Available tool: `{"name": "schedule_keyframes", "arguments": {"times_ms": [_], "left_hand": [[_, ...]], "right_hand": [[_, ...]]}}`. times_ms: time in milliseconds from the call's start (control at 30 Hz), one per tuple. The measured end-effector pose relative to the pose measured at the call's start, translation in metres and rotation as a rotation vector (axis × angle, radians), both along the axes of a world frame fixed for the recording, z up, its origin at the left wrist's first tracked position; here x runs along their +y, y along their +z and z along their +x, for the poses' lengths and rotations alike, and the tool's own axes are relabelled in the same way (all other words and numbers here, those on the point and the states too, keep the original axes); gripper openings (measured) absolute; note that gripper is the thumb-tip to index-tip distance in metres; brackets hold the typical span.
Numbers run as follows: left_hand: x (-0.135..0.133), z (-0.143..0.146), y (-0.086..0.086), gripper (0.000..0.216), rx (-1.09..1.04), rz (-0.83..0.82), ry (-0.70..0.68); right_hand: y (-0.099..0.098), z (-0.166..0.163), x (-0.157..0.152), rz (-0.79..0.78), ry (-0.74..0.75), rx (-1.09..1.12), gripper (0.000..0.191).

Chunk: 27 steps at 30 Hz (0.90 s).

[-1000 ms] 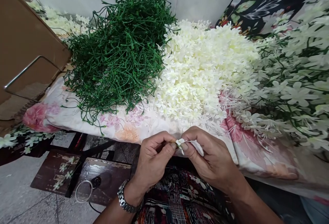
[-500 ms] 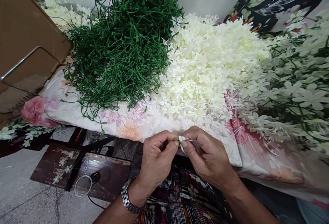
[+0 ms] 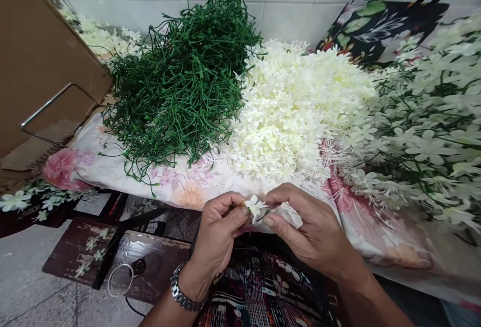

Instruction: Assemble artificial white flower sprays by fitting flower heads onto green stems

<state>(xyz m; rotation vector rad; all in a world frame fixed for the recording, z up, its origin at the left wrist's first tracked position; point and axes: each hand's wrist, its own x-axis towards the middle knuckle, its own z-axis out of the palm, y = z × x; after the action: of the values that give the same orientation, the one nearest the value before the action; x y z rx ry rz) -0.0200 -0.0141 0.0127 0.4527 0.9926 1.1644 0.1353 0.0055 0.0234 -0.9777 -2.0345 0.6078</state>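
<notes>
Thumb and forefinger of my left hand [image 3: 221, 229] pinch a small white artificial flower [image 3: 255, 208] at its base, with the petals spread toward the right. My right hand [image 3: 315, 232] is beside the petals, thumb and forefinger apart and nothing visible between them. Beyond the hands, a heap of loose white flower heads [image 3: 285, 116] lies on a floral cloth [image 3: 145, 179]. To its left is a tangled pile of green plastic stems [image 3: 184, 86]. White flowers on green stems [image 3: 432, 146] are massed at the right.
A cardboard box [image 3: 48, 61] with a metal wire handle [image 3: 45, 104] stands at the left. A dark floral bag [image 3: 387, 31] leans on the tiled wall [image 3: 296, 16]. Below the table edge are a brown wooden stool [image 3: 158, 262] and a clear round cup [image 3: 121, 281].
My right fingers have parted from the flower and moved slightly right. The flower shows wider open petals in my left pinch. The view has tilted up a little.
</notes>
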Motion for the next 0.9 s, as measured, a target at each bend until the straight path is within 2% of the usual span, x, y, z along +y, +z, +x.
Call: {"name": "schedule_keyframes", "arguments": {"times_ms": [267, 367, 567, 900], "left_hand": [[0.000, 0.001, 0.003, 0.026, 0.042, 0.068, -0.044], [0.001, 0.002, 0.002, 0.024, 0.114, 0.135, -0.058], [-0.001, 0.001, -0.007, 0.014, 0.290, 0.195, -0.097], [-0.002, 0.004, -0.009, 0.017, 0.370, 0.183, -0.087]], "right_hand": [[0.011, 0.001, -0.002, 0.140, 0.032, 0.005, 0.019], [0.009, -0.001, -0.002, 0.178, 0.063, -0.030, 0.014], [0.000, -0.001, 0.001, 0.273, 0.027, -0.100, 0.011], [-0.012, -0.005, 0.003, 0.219, 0.040, -0.044, 0.015]]}}
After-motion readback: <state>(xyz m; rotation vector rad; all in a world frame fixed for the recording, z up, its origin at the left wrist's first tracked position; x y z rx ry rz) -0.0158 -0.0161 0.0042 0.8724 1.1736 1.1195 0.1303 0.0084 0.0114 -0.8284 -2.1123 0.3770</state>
